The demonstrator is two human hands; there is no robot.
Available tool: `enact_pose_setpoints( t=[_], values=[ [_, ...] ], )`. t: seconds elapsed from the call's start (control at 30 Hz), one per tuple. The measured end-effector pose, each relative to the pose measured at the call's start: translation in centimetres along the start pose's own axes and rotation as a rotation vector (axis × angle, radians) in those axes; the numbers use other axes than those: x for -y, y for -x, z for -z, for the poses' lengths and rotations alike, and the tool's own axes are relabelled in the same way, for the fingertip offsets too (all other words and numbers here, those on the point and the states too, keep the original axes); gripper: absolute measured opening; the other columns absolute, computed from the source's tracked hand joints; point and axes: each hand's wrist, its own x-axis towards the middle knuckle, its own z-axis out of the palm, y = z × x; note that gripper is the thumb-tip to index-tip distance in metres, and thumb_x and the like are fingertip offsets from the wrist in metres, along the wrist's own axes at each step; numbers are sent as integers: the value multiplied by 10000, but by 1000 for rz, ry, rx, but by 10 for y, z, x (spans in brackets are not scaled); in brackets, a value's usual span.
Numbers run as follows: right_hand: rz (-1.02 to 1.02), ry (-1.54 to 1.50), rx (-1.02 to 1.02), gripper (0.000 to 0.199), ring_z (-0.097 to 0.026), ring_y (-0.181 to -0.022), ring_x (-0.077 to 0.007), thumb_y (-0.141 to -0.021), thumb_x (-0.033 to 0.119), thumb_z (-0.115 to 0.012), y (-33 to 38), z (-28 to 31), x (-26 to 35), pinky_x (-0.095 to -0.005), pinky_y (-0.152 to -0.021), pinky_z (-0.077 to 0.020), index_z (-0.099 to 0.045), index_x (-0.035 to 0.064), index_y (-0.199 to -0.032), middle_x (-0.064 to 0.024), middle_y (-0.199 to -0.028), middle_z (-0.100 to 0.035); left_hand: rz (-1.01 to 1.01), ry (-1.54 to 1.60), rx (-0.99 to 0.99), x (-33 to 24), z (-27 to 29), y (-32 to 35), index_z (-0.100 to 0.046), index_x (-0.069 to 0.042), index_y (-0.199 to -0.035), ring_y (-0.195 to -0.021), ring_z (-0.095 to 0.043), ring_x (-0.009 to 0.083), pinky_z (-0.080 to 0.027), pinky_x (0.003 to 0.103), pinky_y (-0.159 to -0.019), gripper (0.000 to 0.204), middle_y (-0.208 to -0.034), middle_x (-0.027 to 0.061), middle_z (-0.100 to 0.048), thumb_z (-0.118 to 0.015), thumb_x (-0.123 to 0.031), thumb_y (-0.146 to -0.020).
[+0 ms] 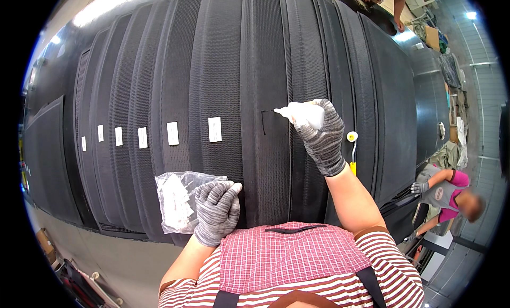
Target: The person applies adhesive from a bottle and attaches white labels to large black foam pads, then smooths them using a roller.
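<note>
My gloved right hand [322, 135] grips one white plastic squeeze bottle [303, 114], nozzle pointing left. My left hand [217, 209] pinches one clear plastic bag [175, 199] at its left. Beyond it, six white labels [214, 129] dot the black fabric panels [223, 69].

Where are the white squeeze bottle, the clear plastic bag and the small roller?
white squeeze bottle [305, 114], head view, on its body by the right hand's fingers.
clear plastic bag [175, 199], head view, middle of the bag, beside the left hand.
small roller [352, 136], head view, on its white head.
</note>
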Motion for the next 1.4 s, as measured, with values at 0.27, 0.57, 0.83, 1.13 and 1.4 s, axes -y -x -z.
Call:
enact_pose_setpoints(
  t=[0.27, 0.57, 0.83, 1.13, 1.4],
  values=[
    [-184, -184, 34, 375, -700, -816, -201, -785, 171, -798, -2, 1, 4, -322, -737, -585, -598, -7, -1046, -114, -894, -689, -9, -40, -20, 2, -3, 2, -717, -99, -1054, -995, -607, 268, -455, 415, -896, 277, -1020, 51, -652, -664, -79, -782],
    [-111, -174, 47, 392, -709, -813, -207, -776, 166, -801, 19, 9, 9, -315, -729, -595, -585, -9, -1052, -117, -889, -686, 9, -17, 2, -1, -1, 2, -712, -80, -1063, -1021, -600, 304, -462, 428, -928, 294, -1037, 85, -659, -667, -24, -778],
    [19, -8, 112, 360, -710, -811, -174, -797, 154, -789, 30, 19, 17, -299, -726, -589, -591, -3, -1054, -103, -887, -704, 7, -16, 0, -2, -1, 1, -711, -78, -1064, -1037, -598, 302, -454, 427, -945, 306, -1039, 81, -659, -664, -11, -769],
    [-9, -177, 85, 237, -701, -815, -192, -799, 130, -769, 23, 6, 30, -305, -748, -583, -657, 27, -980, -84, -919, -709, 2, -3, 1, -2, 0, 0, -711, -79, -1061, -1041, -598, 297, -450, 423, -949, 309, -1040, 82, -660, -666, -7, -763],
    [0, -132, 86, 235, -699, -836, -203, -796, 116, -757, 28, 12, 25, -315, -750, -592, -655, 33, -991, -83, -924, -705, -5, 10, -4, -1, -1, 1, -710, -72, -1058, -1006, -597, 299, -468, 422, -924, 302, -1035, 85, -659, -666, -4, -767]
  ],
)
